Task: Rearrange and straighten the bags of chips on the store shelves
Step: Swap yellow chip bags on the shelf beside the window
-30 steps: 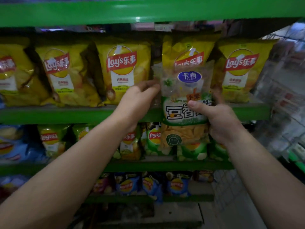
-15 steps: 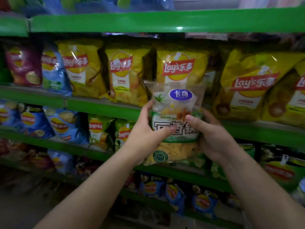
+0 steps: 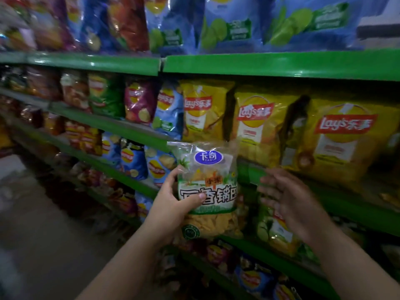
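A clear snack bag [image 3: 207, 176] with a blue oval logo, green band and orange chips is held upright in front of the shelves. My left hand [image 3: 173, 204] grips its left edge, thumb across the front. My right hand [image 3: 287, 200] hovers just right of the bag with fingers spread and relaxed, apart from it. Behind stand yellow Lay's bags [image 3: 255, 126] in a row on a green shelf [image 3: 337, 195].
Green shelves run away to the left, with a purple bag [image 3: 138, 100], a light blue bag [image 3: 168, 111] and several red and blue bags below. Large blue lime bags [image 3: 229, 24] fill the top shelf [image 3: 259, 63]. The aisle floor [image 3: 32, 224] lies at lower left.
My right hand has let go of the clear bag and moved off to its right. Only my left hand holds it now. The view has swung left and up along the aisle.
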### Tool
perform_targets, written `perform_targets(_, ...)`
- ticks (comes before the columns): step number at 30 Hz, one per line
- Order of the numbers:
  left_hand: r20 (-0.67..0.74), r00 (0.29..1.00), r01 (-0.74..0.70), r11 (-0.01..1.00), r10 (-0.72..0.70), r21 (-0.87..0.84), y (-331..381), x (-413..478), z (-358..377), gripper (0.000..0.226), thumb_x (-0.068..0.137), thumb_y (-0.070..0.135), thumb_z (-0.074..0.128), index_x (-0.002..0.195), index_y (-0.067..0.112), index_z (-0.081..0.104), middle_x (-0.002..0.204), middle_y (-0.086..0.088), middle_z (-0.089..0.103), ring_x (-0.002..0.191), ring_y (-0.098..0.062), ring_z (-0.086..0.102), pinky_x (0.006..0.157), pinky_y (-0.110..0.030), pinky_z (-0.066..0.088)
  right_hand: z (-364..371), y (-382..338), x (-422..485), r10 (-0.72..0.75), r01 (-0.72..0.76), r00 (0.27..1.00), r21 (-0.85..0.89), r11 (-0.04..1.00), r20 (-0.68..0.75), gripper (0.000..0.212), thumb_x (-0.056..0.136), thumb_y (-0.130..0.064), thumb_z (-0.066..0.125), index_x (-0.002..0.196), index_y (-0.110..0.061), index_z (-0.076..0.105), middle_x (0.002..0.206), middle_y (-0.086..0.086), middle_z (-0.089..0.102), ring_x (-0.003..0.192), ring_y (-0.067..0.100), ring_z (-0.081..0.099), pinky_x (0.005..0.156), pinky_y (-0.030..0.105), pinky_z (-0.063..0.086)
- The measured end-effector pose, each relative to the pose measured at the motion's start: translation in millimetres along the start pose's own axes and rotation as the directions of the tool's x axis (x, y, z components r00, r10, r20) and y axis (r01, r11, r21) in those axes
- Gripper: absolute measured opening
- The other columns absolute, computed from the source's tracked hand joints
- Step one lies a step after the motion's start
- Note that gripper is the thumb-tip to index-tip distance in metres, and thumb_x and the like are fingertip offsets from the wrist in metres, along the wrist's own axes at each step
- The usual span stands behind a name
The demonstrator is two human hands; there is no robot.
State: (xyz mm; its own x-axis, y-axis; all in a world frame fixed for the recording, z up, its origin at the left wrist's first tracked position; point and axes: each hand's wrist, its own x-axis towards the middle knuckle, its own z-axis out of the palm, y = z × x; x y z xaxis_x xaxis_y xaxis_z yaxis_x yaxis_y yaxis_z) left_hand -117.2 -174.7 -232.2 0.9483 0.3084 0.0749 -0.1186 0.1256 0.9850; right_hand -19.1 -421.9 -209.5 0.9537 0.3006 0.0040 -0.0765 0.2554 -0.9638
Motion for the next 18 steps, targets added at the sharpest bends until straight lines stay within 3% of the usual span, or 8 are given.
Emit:
perform_targets(3,-0.058,0.998,-0.008,0.999,0.005,-0.047,2,10,-44,0.083,0.055,0.027,0.091,0.128,0.042,0.054,0.116,-0.008,0.073,0.099,-0.031,0.073,0.075,-0.051,0.06,38,14,18,0.043,-0.043,0.999,0.022,0.999,0.03,0.02,0.092,-0.022,0.054,0.109,-0.016,0.062,0.102,0.008,0.067,0.096,0.028,0.065,0.077,0.039,0.05)
perform_targets(6,-0.128,0.991,-0.051,0.994,0.039,-0.094,5,24,-89,0.07,0.054,0.024,0.091,0.113,0.047,0.062,0.11,-0.005,0.076,0.096,-0.03,0.074,0.069,-0.042,0.061,78,29,38,0.087,-0.088,0.993,0.007,0.996,0.078,0.03,0.083,-0.028,0.061,0.111,-0.015,0.062,0.106,0.009,0.069,0.098,0.026,0.067,0.08,0.04,0.051)
perform_targets(9,-0.216,0.975,-0.084,0.991,0.06,-0.101,11,39,-139,0.065,0.051,0.025,0.089,0.106,0.05,0.066,0.105,-0.002,0.077,0.092,-0.029,0.075,0.066,-0.04,0.061,123,49,64,0.133,-0.13,0.986,-0.032,0.991,0.103,0.022,0.093,-0.025,0.055,0.112,-0.015,0.061,0.105,0.009,0.069,0.098,0.025,0.067,0.076,0.037,0.051)
perform_targets(14,-0.313,0.943,-0.135,0.989,0.109,-0.065,20,67,-231,0.054,0.06,0.013,0.082,0.098,0.049,0.069,0.1,0.0,0.078,0.089,-0.028,0.076,0.062,-0.038,0.061,209,88,110,0.174,-0.171,0.975,-0.037,0.985,0.135,0.011,0.093,-0.016,0.056,0.102,-0.015,0.063,0.095,0.008,0.069,0.086,0.022,0.066,0.072,0.034,0.049)
perform_targets(18,-0.385,0.917,-0.13,0.991,0.104,-0.042,28,90,-304,0.055,0.06,0.013,0.081,0.095,0.053,0.068,0.101,0.001,0.078,0.093,-0.031,0.075,0.075,-0.05,0.06,281,124,147,0.209,-0.206,0.962,-0.035,0.978,0.174,0.007,0.09,-0.012,0.06,0.094,-0.014,0.064,0.088,0.009,0.069,0.082,0.022,0.066,0.072,0.034,0.049)
